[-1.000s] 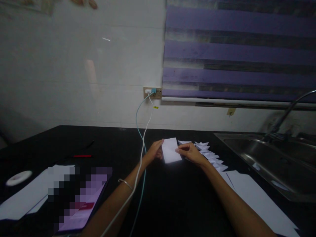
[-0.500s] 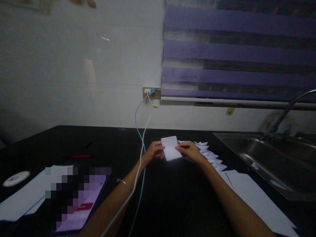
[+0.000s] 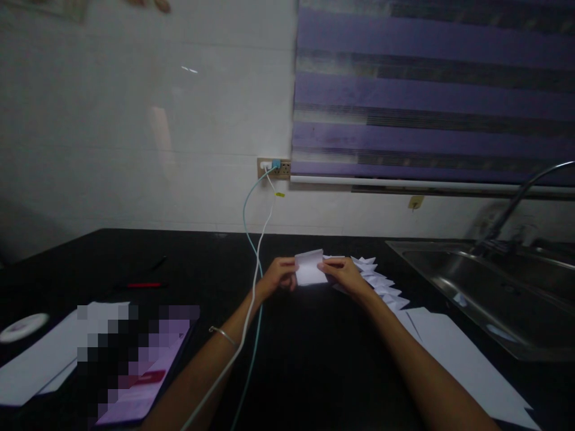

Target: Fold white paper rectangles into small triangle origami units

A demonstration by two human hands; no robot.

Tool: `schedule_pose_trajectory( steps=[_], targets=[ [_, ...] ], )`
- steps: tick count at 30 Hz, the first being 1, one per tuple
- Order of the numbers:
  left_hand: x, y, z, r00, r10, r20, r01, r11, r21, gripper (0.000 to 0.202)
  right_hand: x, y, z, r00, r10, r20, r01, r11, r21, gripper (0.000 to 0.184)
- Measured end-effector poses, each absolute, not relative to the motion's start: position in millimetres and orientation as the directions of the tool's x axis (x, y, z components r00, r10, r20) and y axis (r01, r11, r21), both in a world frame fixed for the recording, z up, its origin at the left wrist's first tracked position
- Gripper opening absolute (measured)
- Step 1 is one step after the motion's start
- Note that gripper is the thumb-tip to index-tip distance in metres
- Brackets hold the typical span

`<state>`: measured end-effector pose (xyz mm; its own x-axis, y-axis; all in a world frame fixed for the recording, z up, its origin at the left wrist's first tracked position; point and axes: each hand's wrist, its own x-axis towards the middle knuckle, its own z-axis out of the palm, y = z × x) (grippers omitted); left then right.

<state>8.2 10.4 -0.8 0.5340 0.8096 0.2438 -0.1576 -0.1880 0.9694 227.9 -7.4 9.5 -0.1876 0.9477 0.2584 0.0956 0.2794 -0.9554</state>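
A small piece of folded white paper (image 3: 309, 269) is held up between my two hands over the dark countertop. My left hand (image 3: 281, 273) pinches its left edge, thumb in front and fingers behind. At the right edge, my right hand (image 3: 342, 271) grips the same paper with the thumb on its face. Just beyond the right hand lies a row of folded white paper pieces (image 3: 380, 280) with pointed tips, partly covered by that hand. Flat white sheets (image 3: 462, 359) lie beside my right forearm.
A tablet-like screen (image 3: 153, 377), more white paper (image 3: 40, 359), a white round object (image 3: 24, 327) and a red pen (image 3: 144, 285) lie at left. White and teal cables (image 3: 248, 308) run from the wall socket (image 3: 281, 170) across my left forearm. A steel sink (image 3: 431, 269) with a faucet is at right.
The paper between my hands looks shorter and tilted, its lower edge higher than before. Both hands keep their hold. The whole view has shifted slightly.
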Motion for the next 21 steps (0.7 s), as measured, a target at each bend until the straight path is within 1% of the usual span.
schedule_pose_trajectory(
  steps=[1, 4, 6, 9, 11, 12, 13, 14, 16, 17, 19, 21],
  targets=[
    [7.8, 10.5, -0.7, 0.524, 0.817, 0.241, -0.142, -0.195, 0.970, 0.040, 228.1, -6.5, 8.1, -0.190, 0.952, 0.240, 0.068, 0.257, -0.964, 0.026],
    [6.4, 9.3, -0.3, 0.518, 0.822, 0.237, -0.111, -0.210, 0.971, 0.040, 228.9, -3.5, 4.5, -0.183, 0.957, 0.224, 0.012, 0.230, -0.973, 0.037],
    [5.4, 8.4, 0.3, 0.526, 0.817, 0.236, -0.129, -0.198, 0.972, 0.040, 229.5, -2.4, 3.8, -0.180, 0.952, 0.246, 0.030, 0.255, -0.966, 0.037],
    [5.5, 9.3, 1.1, 0.550, 0.803, 0.232, -0.222, -0.127, 0.967, 0.051, 229.4, -2.6, 5.7, -0.183, 0.946, 0.268, 0.099, 0.289, -0.952, 0.032],
    [7.4, 11.1, 1.0, 0.584, 0.794, 0.172, -0.252, -0.024, 0.968, 0.061, 228.2, -3.8, 8.2, -0.177, 0.943, 0.281, 0.131, 0.306, -0.943, 0.027],
    [8.8, 11.7, 0.7, 0.608, 0.784, 0.125, -0.238, 0.029, 0.971, 0.065, 227.2, -4.6, 9.5, -0.170, 0.941, 0.294, 0.144, 0.319, -0.937, 0.025],
    [10.4, 11.9, 0.3, 0.639, 0.766, 0.066, -0.193, 0.076, 0.978, 0.071, 226.2, -5.4, 10.8, -0.167, 0.937, 0.306, 0.157, 0.332, -0.930, 0.021],
    [12.1, 11.5, -0.1, 0.665, 0.746, 0.031, -0.140, 0.085, 0.986, 0.073, 225.1, -6.3, 11.9, -0.166, 0.934, 0.318, 0.172, 0.345, -0.923, 0.019],
    [14.7, 8.4, -0.6, 0.697, 0.716, 0.015, -0.024, 0.003, 1.000, 0.067, 223.2, -7.9, 13.2, -0.168, 0.927, 0.336, 0.192, 0.365, -0.911, 0.016],
    [15.5, 6.0, -0.4, 0.700, 0.713, 0.031, 0.010, -0.053, 0.999, 0.062, 222.5, -8.5, 13.4, -0.170, 0.924, 0.341, 0.190, 0.371, -0.909, 0.016],
    [16.1, 0.8, 0.9, 0.690, 0.720, 0.081, 0.031, -0.141, 0.990, 0.055, 221.5, -9.2, 12.9, -0.173, 0.921, 0.348, 0.175, 0.376, -0.910, 0.019],
    [15.6, -3.2, 3.1, 0.682, 0.721, 0.122, 0.033, -0.197, 0.980, 0.052, 220.7, -9.8, 12.4, -0.170, 0.925, 0.339, 0.164, 0.366, -0.916, 0.026]
  ],
)
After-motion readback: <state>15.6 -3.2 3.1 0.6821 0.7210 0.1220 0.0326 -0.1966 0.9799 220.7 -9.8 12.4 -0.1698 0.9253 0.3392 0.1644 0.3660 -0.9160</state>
